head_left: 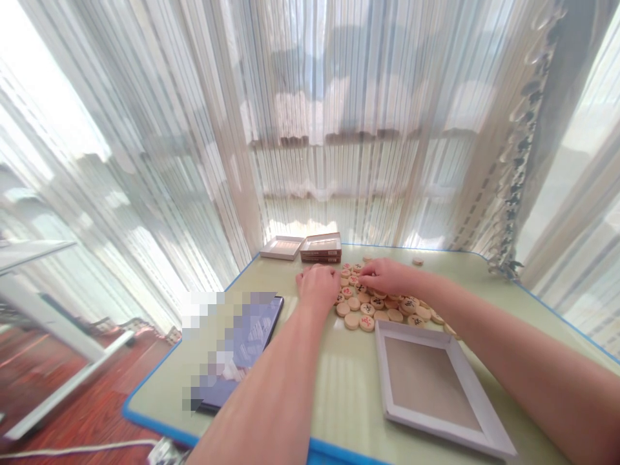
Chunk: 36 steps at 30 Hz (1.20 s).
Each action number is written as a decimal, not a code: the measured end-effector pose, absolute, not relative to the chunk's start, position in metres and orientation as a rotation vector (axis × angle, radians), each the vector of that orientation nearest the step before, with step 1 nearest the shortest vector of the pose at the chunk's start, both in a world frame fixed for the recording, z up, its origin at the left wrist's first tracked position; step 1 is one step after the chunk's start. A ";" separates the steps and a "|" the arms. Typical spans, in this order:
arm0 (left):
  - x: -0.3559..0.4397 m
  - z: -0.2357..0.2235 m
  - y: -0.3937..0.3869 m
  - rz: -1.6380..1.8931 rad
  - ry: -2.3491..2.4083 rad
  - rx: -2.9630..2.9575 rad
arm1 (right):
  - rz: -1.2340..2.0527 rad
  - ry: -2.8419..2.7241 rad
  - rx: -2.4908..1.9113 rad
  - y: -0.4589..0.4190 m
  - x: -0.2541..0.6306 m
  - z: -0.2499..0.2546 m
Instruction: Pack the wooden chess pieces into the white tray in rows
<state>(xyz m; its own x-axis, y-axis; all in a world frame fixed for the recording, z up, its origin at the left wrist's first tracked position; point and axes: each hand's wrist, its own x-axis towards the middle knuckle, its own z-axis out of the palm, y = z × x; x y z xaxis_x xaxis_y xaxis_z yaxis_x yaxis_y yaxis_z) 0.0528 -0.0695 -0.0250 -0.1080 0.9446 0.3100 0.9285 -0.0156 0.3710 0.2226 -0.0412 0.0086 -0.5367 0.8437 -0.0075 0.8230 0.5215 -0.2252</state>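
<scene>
Round pieces [367, 309]: lay under and around right hand [385, 276], just right of left hand [318, 282]; both curled, hold could not be told; handling seemed underway, any lift needing fingertip pinch

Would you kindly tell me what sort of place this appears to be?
Probably a room in a home: sheer striped curtains let bright light through, the floor looks like reddish wood, and round pieces marked with characters lie on a blue-edged table.
</scene>
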 end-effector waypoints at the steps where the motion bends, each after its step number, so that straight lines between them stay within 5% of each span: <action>1: 0.053 -0.025 -0.070 0.769 2.178 2.086 | 0.257 -2.661 -1.428 -0.041 0.222 0.008; 13: 0.054 -0.021 -0.072 0.736 2.160 2.109 | 0.100 -2.650 -1.134 -0.046 0.211 -0.002; 36: 0.052 -0.024 -0.066 0.813 2.081 2.062 | 0.285 -2.609 -1.300 -0.047 0.214 0.004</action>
<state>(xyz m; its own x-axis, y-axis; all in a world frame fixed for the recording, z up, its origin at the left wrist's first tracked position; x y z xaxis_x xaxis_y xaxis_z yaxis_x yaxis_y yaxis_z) 0.0519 -0.0661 -0.0240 -0.0771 0.9531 0.2927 0.8993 -0.0603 0.4332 0.2140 -0.0469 0.0038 -0.5881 0.8023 0.1026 0.7613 0.5919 -0.2647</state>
